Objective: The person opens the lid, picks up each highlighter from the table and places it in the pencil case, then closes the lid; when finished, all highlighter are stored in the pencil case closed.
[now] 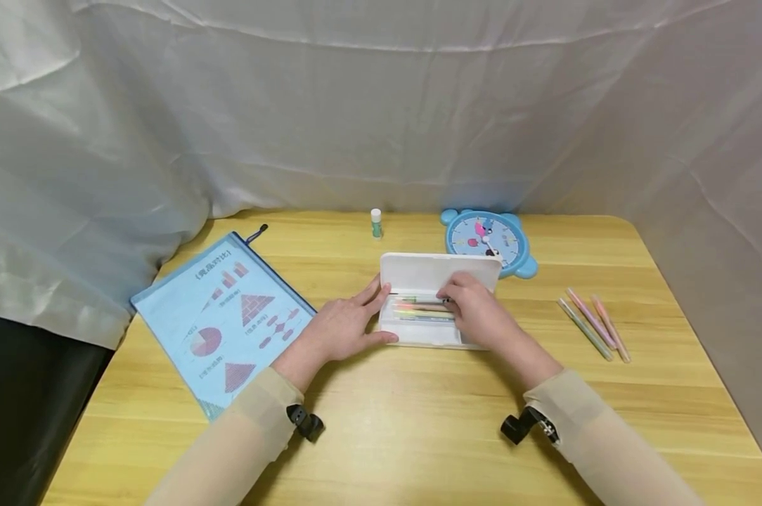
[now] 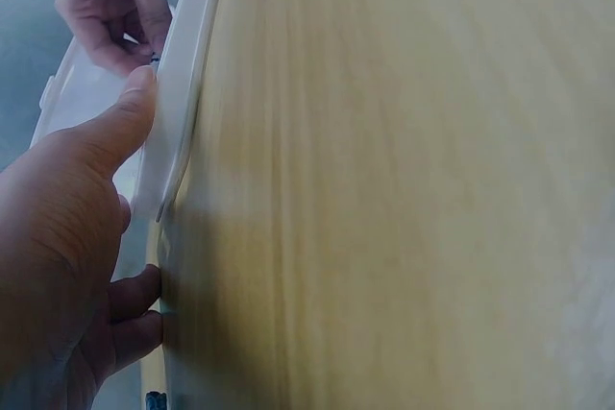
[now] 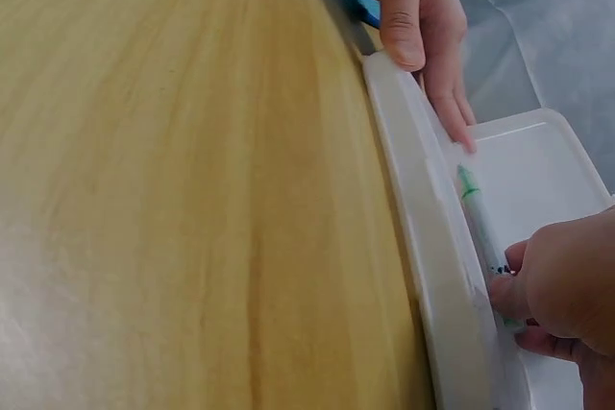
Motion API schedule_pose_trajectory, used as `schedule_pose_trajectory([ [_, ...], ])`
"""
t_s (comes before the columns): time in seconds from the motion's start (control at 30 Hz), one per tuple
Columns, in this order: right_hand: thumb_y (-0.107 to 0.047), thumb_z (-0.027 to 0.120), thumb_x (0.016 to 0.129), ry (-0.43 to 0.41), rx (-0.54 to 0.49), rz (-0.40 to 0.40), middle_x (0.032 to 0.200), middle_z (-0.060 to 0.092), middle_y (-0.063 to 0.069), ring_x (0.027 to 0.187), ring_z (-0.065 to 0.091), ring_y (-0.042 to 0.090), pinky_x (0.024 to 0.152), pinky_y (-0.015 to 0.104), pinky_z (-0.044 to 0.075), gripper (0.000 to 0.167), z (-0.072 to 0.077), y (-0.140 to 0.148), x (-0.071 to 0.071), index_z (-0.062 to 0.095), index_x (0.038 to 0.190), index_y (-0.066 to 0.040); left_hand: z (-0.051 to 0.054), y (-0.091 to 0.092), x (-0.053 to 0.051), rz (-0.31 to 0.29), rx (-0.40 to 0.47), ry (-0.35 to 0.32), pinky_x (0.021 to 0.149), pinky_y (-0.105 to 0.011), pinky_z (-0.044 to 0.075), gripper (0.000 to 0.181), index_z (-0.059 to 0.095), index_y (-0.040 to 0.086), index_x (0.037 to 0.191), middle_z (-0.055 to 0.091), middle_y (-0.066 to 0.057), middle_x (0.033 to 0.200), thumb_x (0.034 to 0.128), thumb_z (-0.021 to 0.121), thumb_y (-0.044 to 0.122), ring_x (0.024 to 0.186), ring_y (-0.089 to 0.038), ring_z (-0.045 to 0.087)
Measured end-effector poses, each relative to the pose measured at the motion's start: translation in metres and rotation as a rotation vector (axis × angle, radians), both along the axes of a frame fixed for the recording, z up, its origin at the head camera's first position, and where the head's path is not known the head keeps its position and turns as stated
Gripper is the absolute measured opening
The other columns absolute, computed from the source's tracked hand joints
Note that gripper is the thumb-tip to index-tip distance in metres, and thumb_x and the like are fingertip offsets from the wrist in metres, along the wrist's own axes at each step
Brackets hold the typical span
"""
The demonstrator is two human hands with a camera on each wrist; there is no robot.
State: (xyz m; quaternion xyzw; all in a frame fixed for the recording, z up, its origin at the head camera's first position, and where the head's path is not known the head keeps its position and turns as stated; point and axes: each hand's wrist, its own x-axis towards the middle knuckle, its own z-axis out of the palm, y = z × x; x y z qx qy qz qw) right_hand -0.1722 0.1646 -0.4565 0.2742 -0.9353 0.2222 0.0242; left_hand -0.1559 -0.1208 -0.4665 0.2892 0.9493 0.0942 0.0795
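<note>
A white pencil case (image 1: 428, 335) stands on the table with its lid (image 1: 412, 270) raised, several pens (image 1: 422, 309) lying inside. My left hand (image 1: 343, 327) holds the case's left end, thumb at the front edge and fingers toward the hinge side. Over the right half of the case, my right hand (image 1: 479, 309) pinches a green-tipped pen (image 3: 481, 213) between thumb and fingers. That pen lies low along the inside of the case in the right wrist view. The curled fingers hide its far end.
Right of the case lie three loose pens (image 1: 592, 325). A blue clock (image 1: 517, 263) sits behind the lid, and a glue stick (image 1: 377, 225) stands at the back. On the left lies a blue zip folder (image 1: 185, 309). Grey cloth (image 1: 356, 112) hangs behind the table.
</note>
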Motion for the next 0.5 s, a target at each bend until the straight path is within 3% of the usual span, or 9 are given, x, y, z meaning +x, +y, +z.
schedule_pose_trajectory([
  [0.27, 0.01, 0.076, 0.091, 0.024, 0.066, 0.0, 0.11, 0.062, 0.01, 0.103, 0.059, 0.026, 0.096, 0.042, 0.056, 0.027, -0.0007, -0.0017, 0.0043, 0.079, 0.118, 0.003, -0.0007, 0.0003, 0.0007, 0.005, 0.007, -0.001, 0.07, -0.034, 0.052, 0.096, 0.016, 0.017, 0.168, 0.008, -0.002, 0.175, 0.0997, 0.046, 0.077, 0.079, -0.019, 0.068],
  [0.5, 0.013, 0.075, 0.09, 0.03, 0.05, 0.015, 0.108, 0.059, 0.009, 0.102, 0.057, 0.025, 0.095, 0.041, 0.056, 0.03, -0.0032, -0.0001, 0.0051, 0.079, 0.118, 0.003, -0.0006, 0.0011, 0.0003, 0.003, 0.005, -0.001, 0.07, -0.034, 0.052, 0.096, 0.017, 0.016, 0.168, 0.009, -0.003, 0.175, 0.0995, 0.047, 0.077, 0.079, -0.019, 0.067],
])
